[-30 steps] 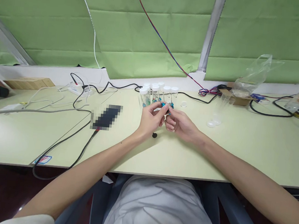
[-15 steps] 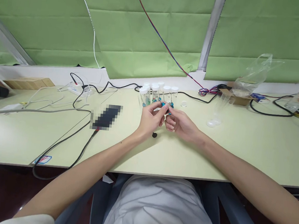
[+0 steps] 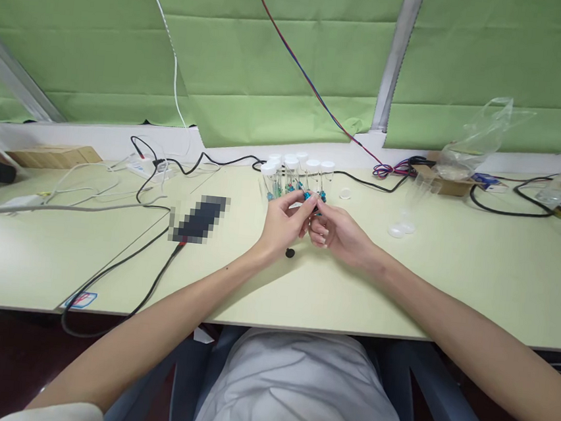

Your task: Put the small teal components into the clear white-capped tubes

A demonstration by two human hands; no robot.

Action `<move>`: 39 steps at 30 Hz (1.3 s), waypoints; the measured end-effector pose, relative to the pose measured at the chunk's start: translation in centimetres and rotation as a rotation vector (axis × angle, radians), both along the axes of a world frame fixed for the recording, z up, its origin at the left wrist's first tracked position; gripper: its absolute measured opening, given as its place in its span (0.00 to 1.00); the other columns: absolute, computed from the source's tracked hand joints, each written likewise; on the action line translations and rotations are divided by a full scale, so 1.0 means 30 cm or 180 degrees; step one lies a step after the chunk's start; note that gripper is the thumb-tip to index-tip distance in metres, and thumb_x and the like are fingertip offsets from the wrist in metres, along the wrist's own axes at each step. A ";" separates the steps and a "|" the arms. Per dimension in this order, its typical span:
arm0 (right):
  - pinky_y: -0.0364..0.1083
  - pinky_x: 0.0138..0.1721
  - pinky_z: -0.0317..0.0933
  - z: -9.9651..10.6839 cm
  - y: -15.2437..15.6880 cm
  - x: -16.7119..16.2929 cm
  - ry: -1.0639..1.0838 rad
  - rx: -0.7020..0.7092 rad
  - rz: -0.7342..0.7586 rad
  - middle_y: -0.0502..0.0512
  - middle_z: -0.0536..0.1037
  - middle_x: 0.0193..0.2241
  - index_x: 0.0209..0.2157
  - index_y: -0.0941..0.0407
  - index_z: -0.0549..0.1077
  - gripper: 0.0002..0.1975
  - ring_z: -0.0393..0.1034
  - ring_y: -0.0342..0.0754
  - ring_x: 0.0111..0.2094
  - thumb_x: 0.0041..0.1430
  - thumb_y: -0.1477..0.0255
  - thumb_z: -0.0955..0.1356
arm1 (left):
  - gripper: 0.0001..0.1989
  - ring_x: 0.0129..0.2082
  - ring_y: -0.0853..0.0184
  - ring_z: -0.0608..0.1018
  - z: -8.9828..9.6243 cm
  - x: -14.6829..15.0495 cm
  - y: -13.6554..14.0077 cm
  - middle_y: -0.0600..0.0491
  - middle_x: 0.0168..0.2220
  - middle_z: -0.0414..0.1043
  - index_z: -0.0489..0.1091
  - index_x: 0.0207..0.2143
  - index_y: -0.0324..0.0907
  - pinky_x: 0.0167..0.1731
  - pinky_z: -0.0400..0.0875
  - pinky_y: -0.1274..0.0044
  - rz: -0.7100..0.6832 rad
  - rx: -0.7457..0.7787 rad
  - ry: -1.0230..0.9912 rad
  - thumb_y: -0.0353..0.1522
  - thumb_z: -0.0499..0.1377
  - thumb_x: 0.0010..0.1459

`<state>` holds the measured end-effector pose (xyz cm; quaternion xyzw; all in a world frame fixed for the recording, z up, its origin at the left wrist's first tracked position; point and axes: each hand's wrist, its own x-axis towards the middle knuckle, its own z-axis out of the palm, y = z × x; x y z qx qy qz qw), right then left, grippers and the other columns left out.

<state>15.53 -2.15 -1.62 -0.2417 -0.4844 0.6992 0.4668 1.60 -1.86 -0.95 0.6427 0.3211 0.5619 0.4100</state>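
My left hand (image 3: 283, 227) and my right hand (image 3: 338, 234) meet over the middle of the table, fingertips pinched together. Between them is a small shiny blue piece (image 3: 308, 195), mostly covered by the fingers, so its exact kind is unclear. Just behind stand several clear tubes with white caps (image 3: 292, 161), holding small blue, green and red pieces. A loose white cap (image 3: 345, 193) lies right of these tubes. On the table below my left hand is a small black round piece (image 3: 290, 253).
Clear tubes (image 3: 412, 207) lie to the right, near a cardboard box (image 3: 454, 187) with a plastic bag (image 3: 475, 146). A pixelated dark device (image 3: 201, 219) with a black cable (image 3: 154, 281) is on the left. White cables (image 3: 97, 206) spread across the far left.
Both hands stay almost still around the small blue piece. The view shifts very slightly; nothing else visibly moves.
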 end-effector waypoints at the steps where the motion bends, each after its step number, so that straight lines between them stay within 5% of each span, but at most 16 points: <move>1: 0.42 0.21 0.50 -0.002 0.000 0.000 -0.0001 -0.0005 0.0005 0.43 0.60 0.15 0.27 0.56 0.68 0.22 0.55 0.39 0.17 0.55 0.51 0.73 | 0.19 0.17 0.75 0.66 0.000 0.000 0.000 0.57 0.22 0.64 0.71 0.29 0.40 0.15 0.61 0.80 -0.0008 0.0000 0.0010 0.47 0.64 0.58; 24: 0.42 0.19 0.52 -0.024 0.008 -0.014 0.0196 0.0042 -0.0052 0.44 0.56 0.11 0.20 0.56 0.65 0.29 0.55 0.40 0.15 0.59 0.45 0.67 | 0.20 0.16 0.75 0.66 0.028 0.002 -0.015 0.57 0.20 0.66 0.71 0.29 0.39 0.16 0.61 0.81 -0.0196 -0.0084 0.0051 0.47 0.66 0.54; 34: 0.42 0.20 0.50 -0.008 -0.002 -0.013 0.0196 -0.0002 -0.0101 0.41 0.59 0.13 0.32 0.55 0.71 0.19 0.55 0.39 0.16 0.57 0.53 0.72 | 0.18 0.18 0.77 0.64 0.008 -0.004 0.002 0.53 0.28 0.71 0.75 0.34 0.39 0.16 0.62 0.80 0.0013 0.0054 0.0029 0.46 0.65 0.56; 39: 0.42 0.20 0.50 -0.009 0.002 -0.009 0.0233 -0.0013 0.0062 0.42 0.58 0.12 0.27 0.55 0.68 0.21 0.54 0.39 0.16 0.60 0.52 0.70 | 0.19 0.17 0.75 0.65 0.012 -0.002 -0.002 0.55 0.23 0.67 0.75 0.34 0.39 0.16 0.62 0.80 -0.0029 0.0045 0.0018 0.47 0.66 0.55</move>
